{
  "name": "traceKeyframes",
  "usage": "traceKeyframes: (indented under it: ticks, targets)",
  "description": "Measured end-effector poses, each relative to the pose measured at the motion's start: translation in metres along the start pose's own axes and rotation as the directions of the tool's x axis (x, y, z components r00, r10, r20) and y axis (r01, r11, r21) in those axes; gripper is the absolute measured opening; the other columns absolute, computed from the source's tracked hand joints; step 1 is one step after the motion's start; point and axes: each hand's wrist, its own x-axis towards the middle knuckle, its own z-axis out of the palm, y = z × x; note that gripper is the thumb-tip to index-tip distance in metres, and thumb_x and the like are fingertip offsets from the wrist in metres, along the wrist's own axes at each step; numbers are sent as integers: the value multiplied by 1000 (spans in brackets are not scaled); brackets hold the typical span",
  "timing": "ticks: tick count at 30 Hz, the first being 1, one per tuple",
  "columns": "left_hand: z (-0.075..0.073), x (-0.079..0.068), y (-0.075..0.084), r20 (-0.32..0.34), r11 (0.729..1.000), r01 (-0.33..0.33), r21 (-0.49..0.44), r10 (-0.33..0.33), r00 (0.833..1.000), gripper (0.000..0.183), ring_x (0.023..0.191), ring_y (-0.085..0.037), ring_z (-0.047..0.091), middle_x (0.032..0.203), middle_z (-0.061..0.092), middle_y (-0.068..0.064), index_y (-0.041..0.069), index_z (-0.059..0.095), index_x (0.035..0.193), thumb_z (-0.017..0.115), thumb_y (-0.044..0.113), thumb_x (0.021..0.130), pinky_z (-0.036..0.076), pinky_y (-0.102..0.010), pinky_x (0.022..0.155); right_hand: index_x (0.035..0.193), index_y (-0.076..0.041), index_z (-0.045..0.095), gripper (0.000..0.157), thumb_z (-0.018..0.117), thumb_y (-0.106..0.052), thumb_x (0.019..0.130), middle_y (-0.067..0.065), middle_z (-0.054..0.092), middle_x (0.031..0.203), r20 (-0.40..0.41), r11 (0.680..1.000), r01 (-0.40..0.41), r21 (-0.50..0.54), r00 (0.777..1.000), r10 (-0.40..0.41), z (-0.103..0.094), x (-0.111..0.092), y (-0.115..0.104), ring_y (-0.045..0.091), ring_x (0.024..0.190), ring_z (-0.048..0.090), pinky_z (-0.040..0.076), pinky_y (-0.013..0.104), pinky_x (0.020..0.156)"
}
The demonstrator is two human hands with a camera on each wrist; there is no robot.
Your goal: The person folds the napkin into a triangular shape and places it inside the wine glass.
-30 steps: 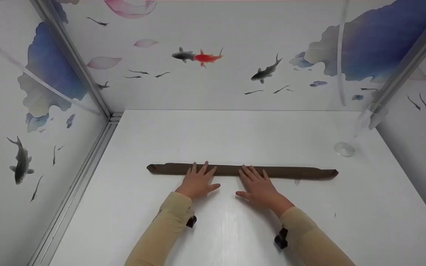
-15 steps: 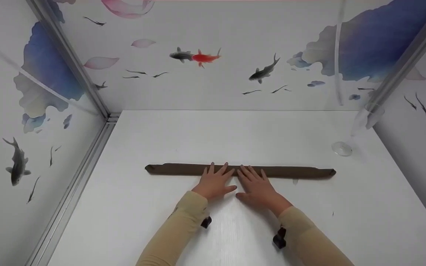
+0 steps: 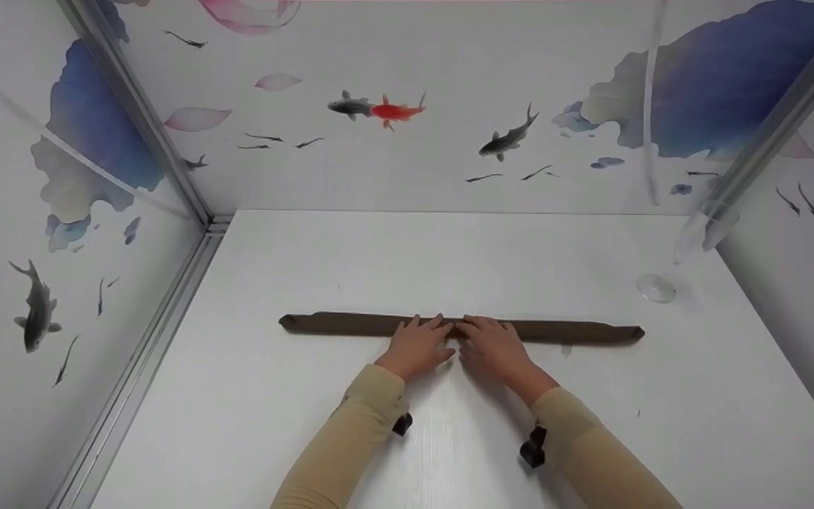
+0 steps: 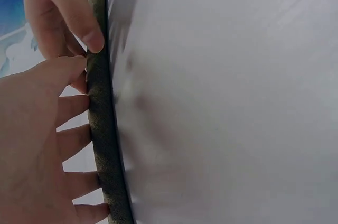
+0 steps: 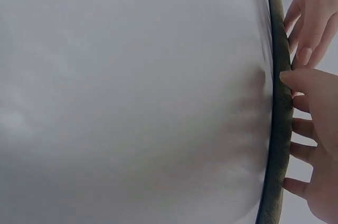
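Note:
A long brown cloth (image 3: 350, 324), folded or rolled into a narrow strip, lies crosswise on the white table. Both hands are at its middle, close together. The left hand (image 3: 417, 348) rests its fingers over the strip, its thumb near the front edge. My right hand (image 3: 499, 350) bends its fingers over the top and has its thumb against the near side. In the right wrist view, the right thumb overlaps the cloth (image 5: 277, 145), with the other fingertips partly hidden behind it. The left wrist view shows the left fingertips touching the cloth (image 4: 103, 129), partly hidden.
A clear stemmed glass (image 3: 656, 288) stands at the back right of the table (image 3: 414, 261). White panels printed with fish and lotus enclose the left, back and right sides. A metal rail (image 3: 145, 353) runs along the left edge.
The left hand has slid right along the cloth until it is close to the right hand. The right fingers, spread flat before, have bent over the strip. The cloth stays about where it was.

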Motion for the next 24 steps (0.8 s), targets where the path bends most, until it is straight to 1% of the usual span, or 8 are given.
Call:
traceKeyframes:
  ticks: [3, 5, 7, 10, 11, 16, 20, 24]
  targets:
    - [0, 4, 3, -50, 1000, 15, 1, -15, 999, 50, 132, -40, 42, 148, 46, -3, 21, 51, 143, 53, 45, 99, 36, -57, 104, 128, -8, 62, 35, 65, -19, 95, 14, 56, 133, -61, 999, -16, 52, 998, 20, -1, 8, 2, 34, 124, 50, 39, 57, 98]
    - [0, 7, 5, -105, 1000, 19, 14, -18, 994, 41, 123, -35, 53, 136, 57, -3, 20, 60, 134, 58, 39, 98, 43, -53, 98, 117, -6, 66, 24, 66, -12, 94, 15, 63, 120, -101, 996, -16, 84, 995, 25, -2, 13, 4, 34, 114, 56, 44, 54, 94]
    - [0, 11, 6, -158, 1000, 20, 9, -18, 987, 31, 110, -29, 62, 120, 66, -3, 17, 67, 123, 61, 32, 97, 49, -46, 90, 105, -5, 68, 13, 66, -7, 92, 13, 66, 106, -126, 994, -19, 112, 991, 33, -3, 17, 5, 33, 104, 60, 48, 49, 89]
    - [-2, 18, 7, -216, 1000, 13, -12, -15, 976, 17, 89, -22, 66, 96, 69, -4, 13, 71, 107, 63, 23, 97, 53, -37, 76, 93, -7, 66, 6, 67, -3, 89, 7, 65, 88, -126, 989, -36, 145, 990, 55, -7, 22, 5, 29, 89, 61, 50, 43, 79]
    - [-2, 20, 8, -226, 999, 13, -33, -20, 974, 14, 87, -21, 65, 93, 67, -5, 11, 71, 104, 63, 20, 97, 53, -35, 74, 92, -7, 65, 6, 66, -3, 89, 6, 65, 85, -118, 988, -48, 147, 991, 66, -7, 24, 5, 28, 85, 61, 50, 43, 77]
    - [-4, 29, 9, -244, 992, 36, -123, -66, 967, 10, 86, -21, 64, 90, 65, -5, 10, 71, 100, 62, 14, 96, 53, -33, 73, 90, -8, 61, 6, 65, -3, 89, 4, 63, 78, -74, 986, -93, 137, 992, 103, -8, 28, 4, 25, 74, 59, 48, 45, 77]
    - [-6, 34, 11, -245, 991, 60, -118, -88, 966, 7, 84, -22, 65, 89, 67, -3, 12, 70, 97, 63, 11, 95, 53, -35, 71, 88, -9, 61, 8, 67, -5, 89, 3, 62, 78, -65, 985, -103, 139, 991, 113, -9, 29, 2, 24, 74, 58, 48, 46, 79]
    - [-7, 37, 12, -228, 990, 88, -109, -111, 967, 13, 87, -24, 65, 95, 69, -3, 14, 68, 107, 62, 11, 95, 53, -39, 73, 89, -9, 61, 8, 67, -3, 89, 2, 62, 80, -72, 985, -100, 138, 991, 111, -10, 31, 1, 24, 77, 59, 48, 46, 80]
